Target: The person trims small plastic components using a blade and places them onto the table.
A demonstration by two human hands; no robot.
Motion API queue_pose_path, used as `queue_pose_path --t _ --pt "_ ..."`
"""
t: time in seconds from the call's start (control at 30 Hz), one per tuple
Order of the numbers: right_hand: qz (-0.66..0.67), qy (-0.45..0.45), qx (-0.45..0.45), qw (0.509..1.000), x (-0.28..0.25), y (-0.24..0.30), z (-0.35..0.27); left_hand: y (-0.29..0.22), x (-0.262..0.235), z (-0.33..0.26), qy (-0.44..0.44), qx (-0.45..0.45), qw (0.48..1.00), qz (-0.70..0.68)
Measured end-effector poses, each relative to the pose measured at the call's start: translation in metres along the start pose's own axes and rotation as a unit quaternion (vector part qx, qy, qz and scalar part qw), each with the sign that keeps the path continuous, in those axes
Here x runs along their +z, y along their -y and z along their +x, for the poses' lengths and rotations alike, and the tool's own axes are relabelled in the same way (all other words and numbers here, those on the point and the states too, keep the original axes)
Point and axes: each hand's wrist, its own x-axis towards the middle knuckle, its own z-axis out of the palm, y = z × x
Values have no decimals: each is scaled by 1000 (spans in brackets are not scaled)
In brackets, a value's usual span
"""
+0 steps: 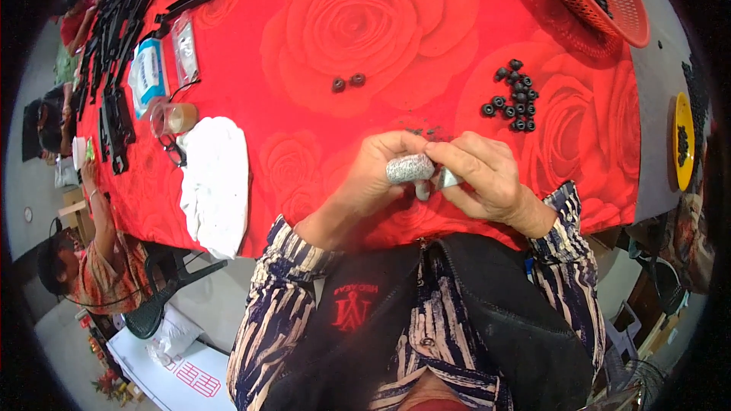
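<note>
Both hands meet just above the near edge of the surface (426, 0), which is covered in a red rose-print cloth. Left hand (373, 175) has its grip clamped on a small grey speckled roll (409, 169), and right hand (487, 179) pinches the roll's right end with its fingertips. Beyond the right hand lies a cluster of small black rings (515, 96); two more rings (348, 82) sit apart toward the middle. A white cloth (215, 183) lies left.

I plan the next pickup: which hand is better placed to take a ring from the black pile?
Probably the right hand: the pile of black rings lies just beyond it, while the left hand is farther away.
</note>
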Motion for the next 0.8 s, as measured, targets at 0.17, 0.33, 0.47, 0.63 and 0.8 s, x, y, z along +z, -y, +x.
queue_pose_path --t 0.17,0.33,0.47,0.63,0.8 --pt "17 -4 -10 1000 7 -2 -5 -5 0 -8 -2 -49 999 12" --pt "-13 -27 -33 999 3 3 -2 -8 2 -6 14 4 996 91" --pt "-45 -52 -79 994 8 -2 -8 -9 1 -5 -5 47 998 33" --pt "-74 -32 -121 989 8 -6 -11 -9 -9 0 47 145 987 49" --pt "-75 -54 -110 990 7 -6 -11 -12 -6 -1 40 137 989 40"
